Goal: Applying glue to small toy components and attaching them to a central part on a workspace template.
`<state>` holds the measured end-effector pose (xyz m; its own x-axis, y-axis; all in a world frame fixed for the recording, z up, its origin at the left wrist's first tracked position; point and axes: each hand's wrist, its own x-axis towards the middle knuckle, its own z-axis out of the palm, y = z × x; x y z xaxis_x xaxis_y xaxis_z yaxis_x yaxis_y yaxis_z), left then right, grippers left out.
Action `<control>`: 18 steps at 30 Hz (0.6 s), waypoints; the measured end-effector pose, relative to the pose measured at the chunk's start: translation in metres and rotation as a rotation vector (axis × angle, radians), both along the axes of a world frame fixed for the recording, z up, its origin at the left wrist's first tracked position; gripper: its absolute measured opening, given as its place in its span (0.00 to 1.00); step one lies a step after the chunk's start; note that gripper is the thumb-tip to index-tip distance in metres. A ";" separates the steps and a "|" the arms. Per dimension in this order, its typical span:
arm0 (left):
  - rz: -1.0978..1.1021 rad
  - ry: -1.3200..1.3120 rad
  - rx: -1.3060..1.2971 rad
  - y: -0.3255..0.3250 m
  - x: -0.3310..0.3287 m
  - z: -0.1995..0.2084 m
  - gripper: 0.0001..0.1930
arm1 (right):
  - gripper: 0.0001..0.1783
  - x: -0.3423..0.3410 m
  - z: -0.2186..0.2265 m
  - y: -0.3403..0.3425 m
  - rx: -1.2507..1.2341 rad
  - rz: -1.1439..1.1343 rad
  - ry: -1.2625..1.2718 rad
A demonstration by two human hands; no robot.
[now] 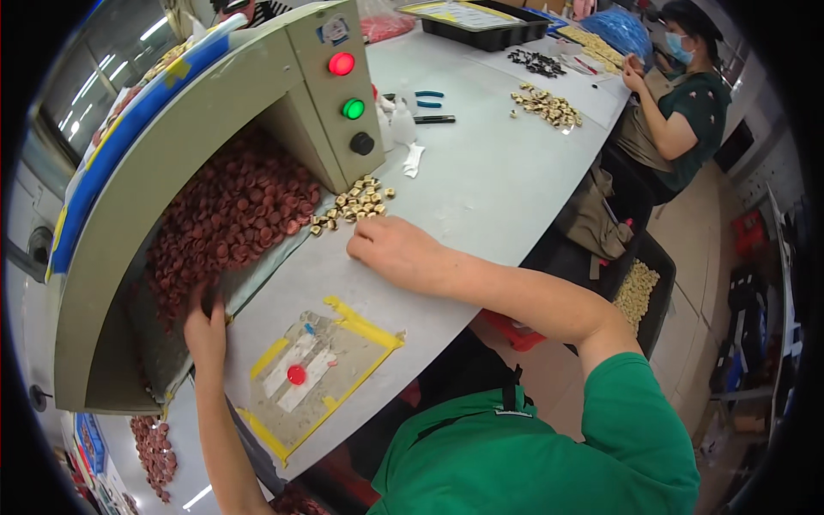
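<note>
A large heap of dark red round pieces (240, 206) fills the arched opening of a beige machine (313, 94). My left hand (204, 336) reaches to the heap's lower edge, thumb and fingers apart; its fingertips are in shadow among the pieces. On the table, my right hand (390, 249) has its fingers curled together just below a small cluster of gold-and-black pieces (356, 206). Whatever it pinches is hidden. Between my arms, a grey mat (343, 365) edged with yellow tape bears white strips and one bright red round piece (296, 374).
Red and green lights and a black knob (361, 143) sit on the machine's front. Beyond are white bottles (402, 124), blue-handled pliers (429, 99), another gold pile (549, 107) and a black tray (485, 30). A masked co-worker (678, 112) sits at far right, beside a bin (657, 318).
</note>
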<state>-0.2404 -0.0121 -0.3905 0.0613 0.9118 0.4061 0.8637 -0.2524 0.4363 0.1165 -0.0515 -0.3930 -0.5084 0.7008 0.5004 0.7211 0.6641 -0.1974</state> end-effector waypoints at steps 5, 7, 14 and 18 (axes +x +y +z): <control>-0.062 -0.031 0.076 0.022 0.008 -0.001 0.14 | 0.08 0.010 0.018 -0.042 -0.120 0.042 0.186; -0.024 0.023 0.083 0.032 0.003 -0.008 0.13 | 0.08 0.013 0.028 -0.054 -0.340 0.035 0.314; -0.103 0.037 0.117 0.032 -0.002 -0.007 0.08 | 0.10 0.032 0.006 -0.054 -0.266 0.136 0.149; -0.142 -0.378 -0.014 0.000 -0.025 0.001 0.12 | 0.08 0.016 -0.001 -0.044 -0.301 0.225 0.329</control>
